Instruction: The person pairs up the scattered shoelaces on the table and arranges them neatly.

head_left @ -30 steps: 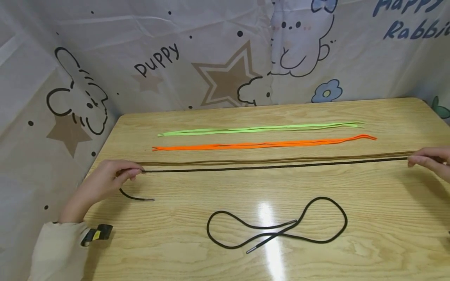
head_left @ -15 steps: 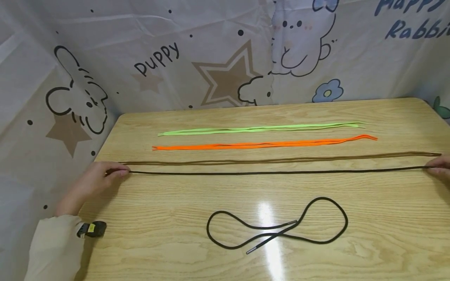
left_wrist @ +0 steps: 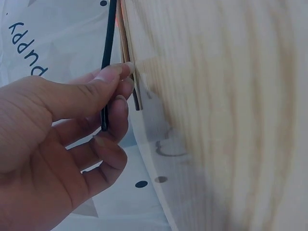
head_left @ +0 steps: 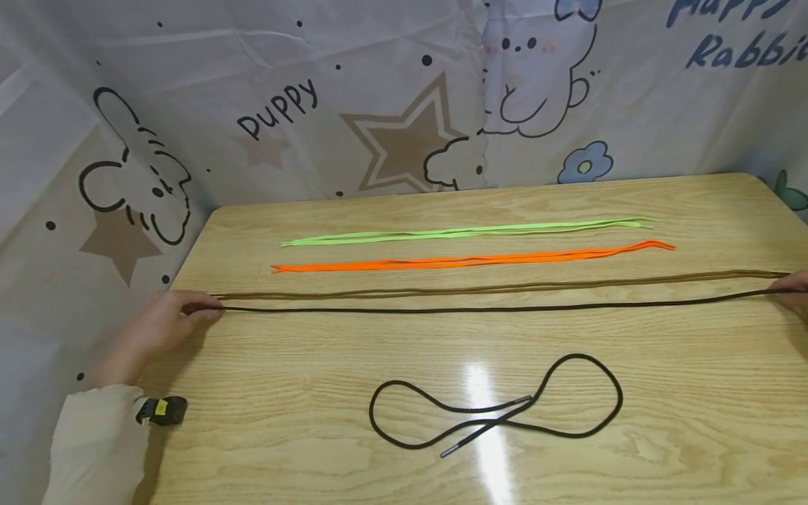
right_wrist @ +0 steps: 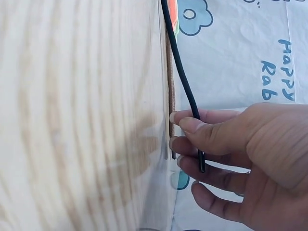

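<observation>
A long black shoelace (head_left: 442, 310) stretches nearly straight across the table between both hands. My left hand (left_wrist: 72, 115) pinches it near one tip between thumb and forefinger, at the table's left side. Near the other tip, my right hand (right_wrist: 231, 149) pinches it the same way; in the head view that hand (head_left: 794, 289) is partly cut off at the right edge. Just behind lies a doubled brown shoelace (head_left: 505, 286), parallel to the black one, its ends close to both hands. Another black shoelace (head_left: 571, 435) lies in a crossed loop nearer the front.
An orange shoelace (head_left: 442, 263) and a lime green shoelace (head_left: 480, 230) lie folded lengthwise towards the back of the wooden table (head_left: 284, 442). A printed cloth (head_left: 379, 63) hangs behind and to the left. The left wrist wears a black band (head_left: 165, 410).
Both hands have moved outward, left hand left and right hand right, with the black shoelace sliding longer between them. Its loose left end no longer shows on the table. The other laces stay put.
</observation>
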The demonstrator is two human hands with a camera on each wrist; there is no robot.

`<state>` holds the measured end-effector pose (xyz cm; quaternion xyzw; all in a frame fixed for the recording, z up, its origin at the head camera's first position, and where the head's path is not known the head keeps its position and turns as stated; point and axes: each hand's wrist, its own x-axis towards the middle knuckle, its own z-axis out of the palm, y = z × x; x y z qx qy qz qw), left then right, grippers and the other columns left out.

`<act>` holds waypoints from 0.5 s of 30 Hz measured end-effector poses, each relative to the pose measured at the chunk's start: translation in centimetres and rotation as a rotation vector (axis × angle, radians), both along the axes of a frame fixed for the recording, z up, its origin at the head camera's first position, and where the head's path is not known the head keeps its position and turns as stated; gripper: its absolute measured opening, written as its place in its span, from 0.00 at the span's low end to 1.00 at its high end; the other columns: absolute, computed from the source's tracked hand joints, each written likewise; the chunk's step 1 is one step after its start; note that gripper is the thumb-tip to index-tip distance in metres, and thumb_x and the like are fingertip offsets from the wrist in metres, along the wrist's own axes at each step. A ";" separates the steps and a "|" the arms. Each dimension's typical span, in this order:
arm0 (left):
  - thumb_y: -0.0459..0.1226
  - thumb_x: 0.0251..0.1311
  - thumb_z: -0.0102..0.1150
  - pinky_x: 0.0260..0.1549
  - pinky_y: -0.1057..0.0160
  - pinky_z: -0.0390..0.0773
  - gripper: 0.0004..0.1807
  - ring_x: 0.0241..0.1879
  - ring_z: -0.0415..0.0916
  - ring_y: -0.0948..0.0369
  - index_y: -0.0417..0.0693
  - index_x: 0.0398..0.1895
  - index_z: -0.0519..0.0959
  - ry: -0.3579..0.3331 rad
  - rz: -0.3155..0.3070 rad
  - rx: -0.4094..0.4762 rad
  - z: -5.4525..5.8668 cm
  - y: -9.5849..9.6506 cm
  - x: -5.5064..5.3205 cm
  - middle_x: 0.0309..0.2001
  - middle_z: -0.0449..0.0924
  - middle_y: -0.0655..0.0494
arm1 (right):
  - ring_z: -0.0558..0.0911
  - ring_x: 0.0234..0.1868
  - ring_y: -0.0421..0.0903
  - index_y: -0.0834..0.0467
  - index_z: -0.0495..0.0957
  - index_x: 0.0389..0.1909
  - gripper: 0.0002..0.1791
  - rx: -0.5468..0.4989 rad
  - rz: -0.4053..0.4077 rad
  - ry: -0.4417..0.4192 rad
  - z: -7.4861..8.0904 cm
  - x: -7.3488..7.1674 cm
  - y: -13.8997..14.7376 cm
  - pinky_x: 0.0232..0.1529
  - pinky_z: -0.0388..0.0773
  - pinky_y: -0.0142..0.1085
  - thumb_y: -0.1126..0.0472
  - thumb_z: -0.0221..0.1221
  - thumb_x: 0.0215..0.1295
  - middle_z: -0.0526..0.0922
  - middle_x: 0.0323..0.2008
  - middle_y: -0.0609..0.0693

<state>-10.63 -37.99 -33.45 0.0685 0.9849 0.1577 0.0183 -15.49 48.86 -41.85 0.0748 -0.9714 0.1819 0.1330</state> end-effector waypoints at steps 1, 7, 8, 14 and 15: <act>0.32 0.61 0.63 0.42 0.40 0.73 0.11 0.42 0.77 0.40 0.32 0.43 0.82 0.003 0.002 -0.004 0.0 -0.1 0.0 0.43 0.81 0.33 | 0.54 0.31 0.08 0.71 0.77 0.40 0.09 -0.024 -0.027 0.001 0.1 -0.1 -0.1 0.34 0.60 0.24 0.82 0.54 0.60 0.79 0.26 0.35; 0.33 0.60 0.64 0.37 0.42 0.74 0.10 0.36 0.78 0.43 0.34 0.42 0.83 0.006 0.027 -0.023 -0.1 -0.4 -0.2 0.43 0.80 0.32 | 0.59 0.32 0.12 0.48 0.79 0.34 0.21 -0.098 -0.007 0.102 -0.2 0.4 -0.4 0.34 0.57 0.18 0.80 0.52 0.64 0.52 0.31 0.06; 0.33 0.60 0.64 0.37 0.43 0.74 0.10 0.36 0.78 0.43 0.35 0.42 0.83 0.002 0.033 -0.024 -0.1 -0.4 -0.2 0.43 0.80 0.33 | 0.61 0.30 0.13 0.38 0.76 0.34 0.28 -0.110 -0.007 0.087 -0.2 0.3 -0.3 0.32 0.59 0.18 0.80 0.52 0.64 0.53 0.31 0.07; 0.32 0.59 0.63 0.35 0.44 0.75 0.08 0.35 0.78 0.44 0.37 0.41 0.83 -0.029 0.038 -0.021 0.0 -0.7 -0.1 0.37 0.82 0.38 | 0.61 0.24 0.15 0.46 0.78 0.33 0.25 -0.110 -0.019 0.034 -0.3 -0.1 -0.3 0.24 0.61 0.21 0.84 0.53 0.60 0.67 0.26 0.17; 0.31 0.59 0.63 0.35 0.44 0.75 0.08 0.35 0.78 0.45 0.38 0.40 0.82 -0.031 0.036 -0.018 0.0 -0.7 -0.1 0.36 0.82 0.40 | 0.60 0.25 0.15 0.56 0.78 0.35 0.19 -0.096 -0.018 0.043 -0.3 0.0 -0.3 0.25 0.61 0.22 0.84 0.53 0.60 0.71 0.26 0.24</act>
